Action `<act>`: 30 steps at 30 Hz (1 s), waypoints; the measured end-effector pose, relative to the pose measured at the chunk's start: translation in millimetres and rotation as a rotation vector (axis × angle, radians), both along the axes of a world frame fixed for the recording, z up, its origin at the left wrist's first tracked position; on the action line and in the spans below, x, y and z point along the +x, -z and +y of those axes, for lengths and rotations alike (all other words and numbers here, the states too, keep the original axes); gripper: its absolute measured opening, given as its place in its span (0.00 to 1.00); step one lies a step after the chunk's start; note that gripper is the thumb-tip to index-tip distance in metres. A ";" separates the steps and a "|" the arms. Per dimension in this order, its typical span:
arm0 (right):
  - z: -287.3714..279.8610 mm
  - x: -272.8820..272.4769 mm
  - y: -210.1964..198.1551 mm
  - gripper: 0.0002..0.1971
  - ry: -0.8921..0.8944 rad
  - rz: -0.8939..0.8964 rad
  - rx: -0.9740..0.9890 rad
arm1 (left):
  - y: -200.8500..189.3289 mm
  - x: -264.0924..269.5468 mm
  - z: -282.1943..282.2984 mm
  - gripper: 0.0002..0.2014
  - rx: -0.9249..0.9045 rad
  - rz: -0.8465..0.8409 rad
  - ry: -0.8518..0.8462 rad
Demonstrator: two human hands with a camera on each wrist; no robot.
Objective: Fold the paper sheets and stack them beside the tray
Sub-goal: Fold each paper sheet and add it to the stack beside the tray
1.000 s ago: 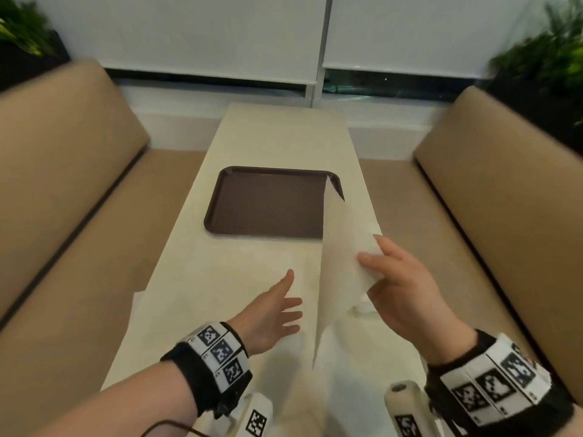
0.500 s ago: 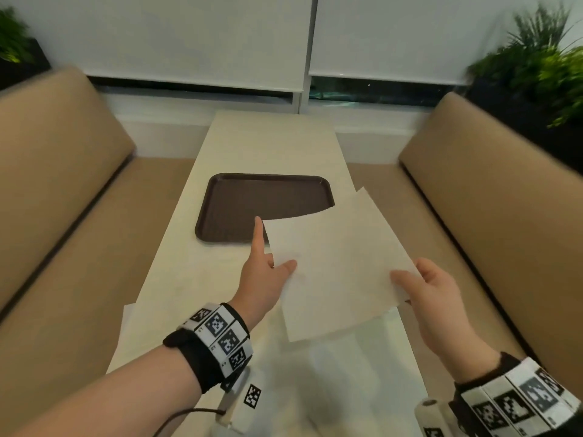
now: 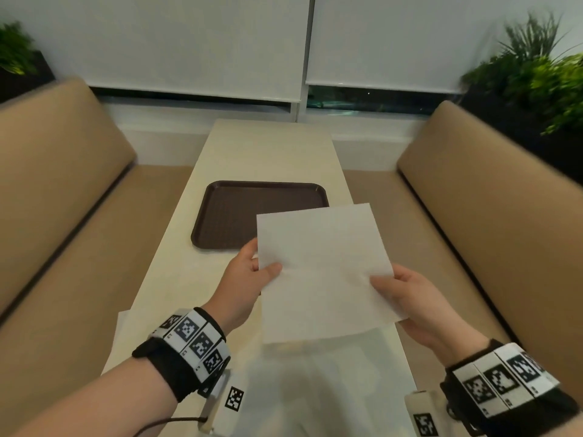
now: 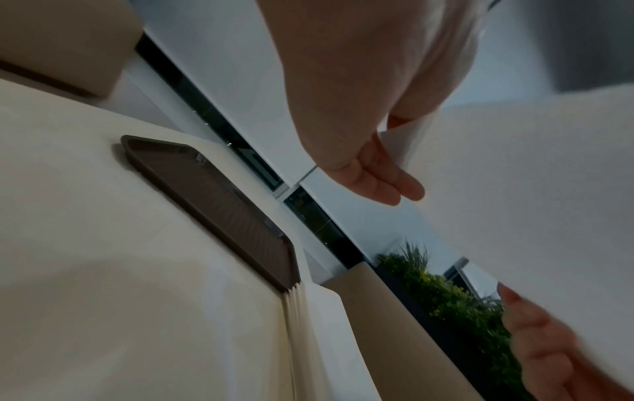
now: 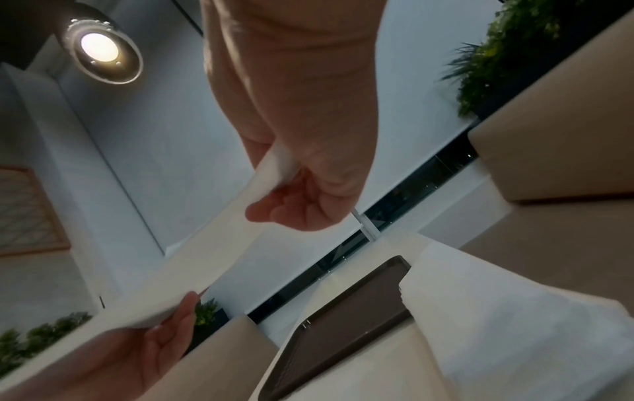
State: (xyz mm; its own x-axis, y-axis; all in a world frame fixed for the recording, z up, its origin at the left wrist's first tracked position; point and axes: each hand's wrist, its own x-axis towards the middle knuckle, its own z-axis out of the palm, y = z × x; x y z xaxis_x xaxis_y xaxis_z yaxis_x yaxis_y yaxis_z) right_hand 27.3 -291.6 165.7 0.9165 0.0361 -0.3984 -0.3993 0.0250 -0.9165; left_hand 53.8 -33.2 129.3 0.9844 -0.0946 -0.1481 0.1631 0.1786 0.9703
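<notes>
Cream tabletop [image 3: 176, 279] stretches between two tan benches as we hold a white paper sheet [image 3: 318, 269] flat in the air above it. Nearest us, loose sheets [image 3: 331, 380] lie on the table under our wrists. Our left hand [image 3: 243, 279] pinches the sheet's left edge, thumb on top; our right hand [image 3: 416, 304] pinches its right edge (fingers underneath). Beyond the sheet, a brown tray [image 3: 230, 212] rests on the table, its near right corner hidden by the paper. Farther back, lowered blinds [image 3: 189, 45] cover the window.
</notes>
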 end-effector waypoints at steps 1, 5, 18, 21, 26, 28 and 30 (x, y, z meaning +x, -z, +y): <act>1.2 2.7 -0.3 0.13 -0.010 -0.002 -0.021 | -0.7 -1.1 1.5 0.20 -0.011 0.011 -0.002; 1.2 11.8 -1.2 0.16 -0.010 0.045 0.066 | -8.0 -2.1 7.8 0.15 -0.026 0.026 0.013; -21.2 19.4 4.3 0.29 -0.066 0.133 0.218 | -18.0 2.0 8.5 0.22 0.324 -0.135 0.117; -24.7 16.9 4.0 0.27 -0.095 0.112 0.162 | -16.9 4.9 6.9 0.21 0.318 -0.133 0.160; -34.2 11.6 9.3 0.27 -0.146 0.041 0.046 | -12.3 7.2 0.3 0.30 0.460 -0.221 0.239; -37.2 8.0 8.6 0.29 -0.115 0.002 0.084 | -9.9 8.1 -2.0 0.31 0.555 -0.291 0.261; -38.5 4.6 1.5 0.23 -0.053 -0.037 0.140 | -6.5 9.5 -2.8 0.29 0.544 -0.344 0.245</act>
